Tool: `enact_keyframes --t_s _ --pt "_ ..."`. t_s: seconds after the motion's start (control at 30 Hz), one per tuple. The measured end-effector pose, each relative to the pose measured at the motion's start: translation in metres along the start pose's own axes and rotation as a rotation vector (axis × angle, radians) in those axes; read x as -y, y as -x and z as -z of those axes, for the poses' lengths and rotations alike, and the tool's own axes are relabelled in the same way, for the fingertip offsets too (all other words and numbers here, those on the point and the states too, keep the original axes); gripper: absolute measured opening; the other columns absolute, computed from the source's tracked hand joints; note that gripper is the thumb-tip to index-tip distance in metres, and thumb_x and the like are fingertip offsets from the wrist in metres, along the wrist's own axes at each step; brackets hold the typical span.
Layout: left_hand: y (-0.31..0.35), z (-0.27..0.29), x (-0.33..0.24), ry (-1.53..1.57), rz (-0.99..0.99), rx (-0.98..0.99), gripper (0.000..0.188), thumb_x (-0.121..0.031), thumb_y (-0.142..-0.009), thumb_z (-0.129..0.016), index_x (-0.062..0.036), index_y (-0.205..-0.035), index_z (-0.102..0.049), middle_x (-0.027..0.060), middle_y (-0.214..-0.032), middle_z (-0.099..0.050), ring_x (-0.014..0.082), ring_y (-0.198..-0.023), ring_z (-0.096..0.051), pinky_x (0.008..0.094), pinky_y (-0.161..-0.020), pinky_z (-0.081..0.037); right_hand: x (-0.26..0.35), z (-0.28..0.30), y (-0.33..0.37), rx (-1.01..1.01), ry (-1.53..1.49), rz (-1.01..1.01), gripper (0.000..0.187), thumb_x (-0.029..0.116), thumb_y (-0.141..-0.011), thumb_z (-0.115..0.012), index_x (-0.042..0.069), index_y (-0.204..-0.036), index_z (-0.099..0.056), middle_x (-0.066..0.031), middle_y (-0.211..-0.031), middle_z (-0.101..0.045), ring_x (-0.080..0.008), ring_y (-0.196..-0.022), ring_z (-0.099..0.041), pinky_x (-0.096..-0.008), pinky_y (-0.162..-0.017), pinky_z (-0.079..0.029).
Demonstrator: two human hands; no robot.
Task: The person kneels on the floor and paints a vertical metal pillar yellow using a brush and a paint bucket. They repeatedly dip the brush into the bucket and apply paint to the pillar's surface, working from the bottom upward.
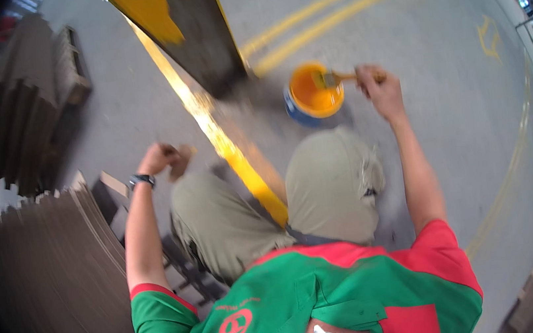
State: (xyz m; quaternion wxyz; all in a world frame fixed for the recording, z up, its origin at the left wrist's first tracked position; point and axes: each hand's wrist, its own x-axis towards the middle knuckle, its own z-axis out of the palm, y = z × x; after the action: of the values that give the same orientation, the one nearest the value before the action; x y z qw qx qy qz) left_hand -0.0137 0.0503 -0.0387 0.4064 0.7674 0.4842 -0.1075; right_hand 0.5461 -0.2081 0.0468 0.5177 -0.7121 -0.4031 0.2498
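Note:
My right hand (378, 91) is closed round the wooden handle of a paintbrush (343, 77). The bristles are over the mouth of a blue paint bucket (304, 116), which holds yellow-orange paint (314, 94) and stands on the floor in front of my right knee. Beside my left knee, my left hand (162, 159) is closed, and a blurred brownish thing shows at its fingers; what it is cannot be made out. Between my knees runs a yellow floor line (231, 151), shiny and wet-looking, leading past the foot of a pillar.
A black-and-yellow pillar (195, 42) rises just beyond the bucket. Stacks of flat brown cardboard (47, 280) stand close at my left, with more cardboard (15, 124) farther off. Two paler yellow lines (329, 22) cross the grey floor beyond the bucket.

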Motion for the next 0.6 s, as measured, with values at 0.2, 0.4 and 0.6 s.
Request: enact_keyframes --t_s 0.2,0.4,0.6 --pt "0.001 -0.042 0.042 0.158 0.039 -0.215 0.021 -0.011 -0.091 -0.073 0.0056 -0.104 -0.073 0.0094 -0.087 -0.076 0.0127 -0.078 -0.069 0.0318 -0.076 -0.056 -0.015 -0.035 -0.013 0.125 0.32 0.11 0.03 0.027 -0.1 -0.069 0.0 -0.111 -0.075 -0.0089 -0.085 -0.076 -0.0129 -0.074 -0.07 -0.0278 -0.067 -0.053" --pt "0.015 -0.014 -0.016 0.122 -0.044 -0.421 0.025 -0.02 -0.09 -0.076 0.0008 -0.104 -0.073 0.0052 -0.077 -0.068 0.0115 -0.072 -0.06 0.0301 -0.072 -0.051 -0.055 -0.092 -0.054 0.359 0.539 0.116 0.025 0.023 -0.095 -0.068 0.005 -0.11 -0.076 -0.0189 -0.102 -0.076 -0.0362 -0.094 -0.073 -0.0426 -0.084 -0.057" --pt "0.024 0.015 -0.1 -0.084 -0.181 -0.487 0.028 -0.023 -0.091 -0.075 0.0009 -0.106 -0.073 0.0085 -0.083 -0.064 0.016 -0.076 -0.056 0.0333 -0.071 -0.048 -0.08 -0.105 -0.058 0.369 0.664 0.133 0.025 0.023 -0.095 -0.068 0.004 -0.109 -0.075 -0.018 -0.102 -0.076 -0.0349 -0.095 -0.074 -0.0432 -0.085 -0.057"
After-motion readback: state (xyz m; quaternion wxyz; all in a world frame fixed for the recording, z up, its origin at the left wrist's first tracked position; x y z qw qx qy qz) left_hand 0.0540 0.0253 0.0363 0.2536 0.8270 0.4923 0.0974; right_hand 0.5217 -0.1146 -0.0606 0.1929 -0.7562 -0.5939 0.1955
